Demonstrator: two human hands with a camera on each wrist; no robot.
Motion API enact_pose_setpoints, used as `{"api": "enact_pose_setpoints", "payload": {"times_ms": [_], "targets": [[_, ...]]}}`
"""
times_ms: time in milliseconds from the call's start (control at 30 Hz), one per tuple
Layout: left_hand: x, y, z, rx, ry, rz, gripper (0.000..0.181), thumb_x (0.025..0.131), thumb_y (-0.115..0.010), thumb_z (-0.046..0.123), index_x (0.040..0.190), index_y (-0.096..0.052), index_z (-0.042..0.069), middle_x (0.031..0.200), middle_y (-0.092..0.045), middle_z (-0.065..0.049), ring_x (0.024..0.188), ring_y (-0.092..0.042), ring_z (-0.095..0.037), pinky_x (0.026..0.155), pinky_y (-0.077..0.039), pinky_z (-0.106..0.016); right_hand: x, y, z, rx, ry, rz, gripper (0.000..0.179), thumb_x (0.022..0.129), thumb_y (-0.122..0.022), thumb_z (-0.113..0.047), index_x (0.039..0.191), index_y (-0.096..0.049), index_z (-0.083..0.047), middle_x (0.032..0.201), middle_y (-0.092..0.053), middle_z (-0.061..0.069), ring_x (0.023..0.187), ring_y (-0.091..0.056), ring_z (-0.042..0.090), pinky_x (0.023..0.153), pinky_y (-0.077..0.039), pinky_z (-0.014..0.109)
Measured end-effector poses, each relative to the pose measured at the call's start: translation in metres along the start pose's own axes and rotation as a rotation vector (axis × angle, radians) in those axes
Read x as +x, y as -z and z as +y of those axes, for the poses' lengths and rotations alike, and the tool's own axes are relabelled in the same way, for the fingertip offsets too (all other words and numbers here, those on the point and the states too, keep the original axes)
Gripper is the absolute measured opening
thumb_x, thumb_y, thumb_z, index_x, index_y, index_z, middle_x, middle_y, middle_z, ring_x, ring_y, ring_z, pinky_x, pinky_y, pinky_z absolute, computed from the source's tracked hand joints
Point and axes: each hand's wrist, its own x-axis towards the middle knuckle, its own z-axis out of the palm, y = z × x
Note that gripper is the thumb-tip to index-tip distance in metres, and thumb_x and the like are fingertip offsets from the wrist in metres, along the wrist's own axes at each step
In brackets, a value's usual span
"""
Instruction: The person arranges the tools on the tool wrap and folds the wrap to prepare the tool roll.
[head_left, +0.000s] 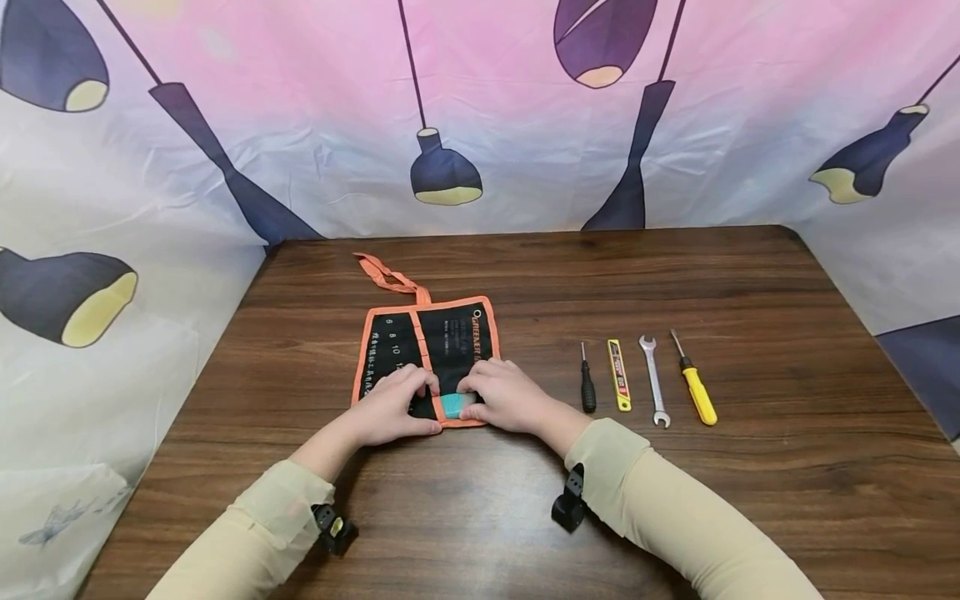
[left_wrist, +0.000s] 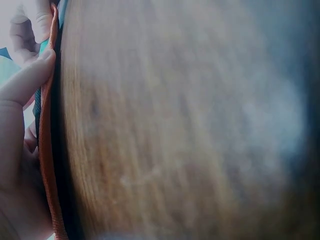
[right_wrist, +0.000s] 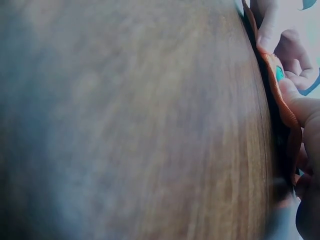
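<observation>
A black tool pouch [head_left: 455,333] with orange trim lies spread on the table, its orange tie strap pointing away. In its lower part shows a flat teal ribbed piece [head_left: 453,406] whose right end looks clear or grey; its kind is hard to make out. My left hand [head_left: 390,406] holds the pouch's lower part, index finger at the orange divider and thumb on the bottom edge. From the other side my right hand [head_left: 510,396] grips the teal piece with bent fingers and thumb. In the left wrist view the left thumb [left_wrist: 30,75] presses the orange edge [left_wrist: 47,135].
Right of the pouch lie a small black-handled screwdriver [head_left: 588,383], a yellow packaged strip [head_left: 619,375], an open-end wrench [head_left: 654,379] and a yellow-handled screwdriver [head_left: 697,387]. A lamp-patterned cloth [head_left: 510,167] hangs behind the wooden table [head_left: 787,333].
</observation>
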Motion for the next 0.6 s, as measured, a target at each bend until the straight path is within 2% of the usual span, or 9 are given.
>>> {"api": "enact_pose_setpoints", "payload": {"times_ms": [333,600], "targets": [[-0.0003,-0.0016,0.0017,-0.005,-0.01,0.014,0.043,0.075,-0.077,0.041,0.104,-0.051,0.025,0.094,-0.046,0.006,0.089,-0.044,-0.013,0.08,-0.033,-0.038,0.0007,-0.0031,-0.0032,-0.024,0.008,0.017,0.035,0.086,-0.066,-0.04,0.109,-0.066,-0.014,0.101,-0.057,-0.003,0.095,-0.049,0.015,0.081,-0.037,0.033],[0.0003,-0.0014,0.0038,0.0,-0.006,0.01,0.044,0.074,-0.077,0.043,0.105,-0.052,0.024,0.095,-0.046,0.006,0.089,-0.044,-0.013,0.08,-0.033,-0.039,0.0029,-0.0058,-0.0073,-0.018,0.001,0.027,0.037,0.085,-0.066,-0.042,0.109,-0.066,-0.014,0.102,-0.057,-0.003,0.097,-0.048,0.016,0.089,-0.036,0.035]]}}
